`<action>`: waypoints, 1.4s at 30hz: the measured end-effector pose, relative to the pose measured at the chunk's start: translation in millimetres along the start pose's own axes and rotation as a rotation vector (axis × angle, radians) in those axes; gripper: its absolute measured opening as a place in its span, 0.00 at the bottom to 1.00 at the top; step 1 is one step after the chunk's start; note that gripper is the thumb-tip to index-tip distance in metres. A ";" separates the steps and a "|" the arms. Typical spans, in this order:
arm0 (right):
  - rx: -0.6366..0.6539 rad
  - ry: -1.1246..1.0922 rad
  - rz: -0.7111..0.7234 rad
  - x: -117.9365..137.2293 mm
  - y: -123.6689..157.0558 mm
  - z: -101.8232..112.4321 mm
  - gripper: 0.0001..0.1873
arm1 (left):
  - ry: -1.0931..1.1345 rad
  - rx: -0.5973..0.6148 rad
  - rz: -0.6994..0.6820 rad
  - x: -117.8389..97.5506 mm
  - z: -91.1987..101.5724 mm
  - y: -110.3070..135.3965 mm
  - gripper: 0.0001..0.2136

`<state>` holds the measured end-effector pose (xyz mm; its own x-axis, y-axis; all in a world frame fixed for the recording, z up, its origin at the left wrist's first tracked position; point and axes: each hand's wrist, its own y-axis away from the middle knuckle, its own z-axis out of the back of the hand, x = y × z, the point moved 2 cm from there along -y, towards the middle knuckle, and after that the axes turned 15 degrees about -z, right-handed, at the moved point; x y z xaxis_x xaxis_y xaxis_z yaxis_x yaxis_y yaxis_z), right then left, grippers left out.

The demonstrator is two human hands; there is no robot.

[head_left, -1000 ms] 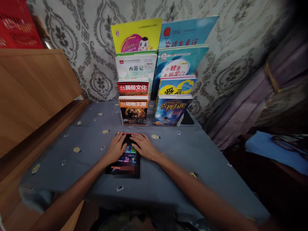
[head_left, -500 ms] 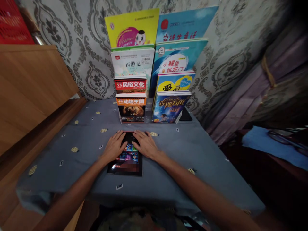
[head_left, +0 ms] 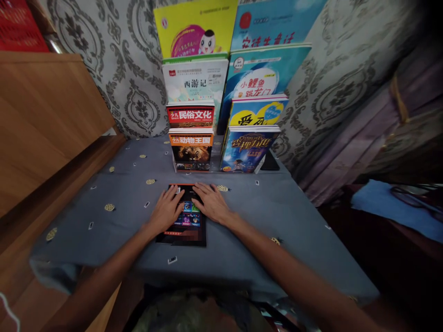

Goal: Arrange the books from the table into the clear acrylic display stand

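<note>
A dark book (head_left: 188, 235) with small colourful pictures on its cover lies flat on the cloth-covered table. Across its left side rests my left hand (head_left: 166, 210), fingers stretched out and thumb pointing inward. My right hand (head_left: 212, 203) lies over the upper right edge, its fingers also extended. Neither hand is wrapped round anything. Behind the book stand two rows of upright books, with an orange-topped lion book (head_left: 192, 152) at the front left and a blue book (head_left: 247, 150) at the front right.
Taller books rise at the back, including a yellow one (head_left: 194, 27). A dark flat object (head_left: 270, 161) lies beside the right row. A wooden cabinet (head_left: 51, 120) borders the table's left; glasses (head_left: 415, 203) rest on a blue cloth (head_left: 377, 203) at the right.
The view has shifted slightly, so the standing books appear a little higher and larger. My left hand has slid a little left on the cover, showing more of its top.
</note>
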<state>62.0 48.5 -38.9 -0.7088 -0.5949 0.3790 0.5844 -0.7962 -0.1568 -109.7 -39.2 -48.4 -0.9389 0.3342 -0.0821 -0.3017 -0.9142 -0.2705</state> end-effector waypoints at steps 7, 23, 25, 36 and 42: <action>0.012 0.004 0.006 0.2 0.2 0.9 0.23 | 0.028 0.069 -0.123 -41.5 11.9 37.3 0.25; 0.076 -0.011 0.196 -7.5 58.9 8.7 0.24 | 0.024 0.166 -0.223 -64.4 16.6 74.8 0.42; 0.086 -0.022 0.218 -9.8 73.1 11.6 0.26 | 0.037 0.190 -0.256 -69.4 17.9 82.5 0.45; 0.248 -0.112 0.387 -10.5 126.2 33.2 0.50 | 0.027 0.305 -0.316 -88.3 51.4 116.4 0.39; 0.265 -0.159 0.309 -8.6 124.0 39.4 0.33 | 0.177 -0.005 -0.309 -74.7 96.7 102.1 0.30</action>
<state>156.2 -40.7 -25.7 -0.4276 -0.7598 0.4897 0.8552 -0.5155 -0.0531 -86.3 -179.7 22.9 -0.7597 0.6301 -0.1606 -0.5661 -0.7625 -0.3134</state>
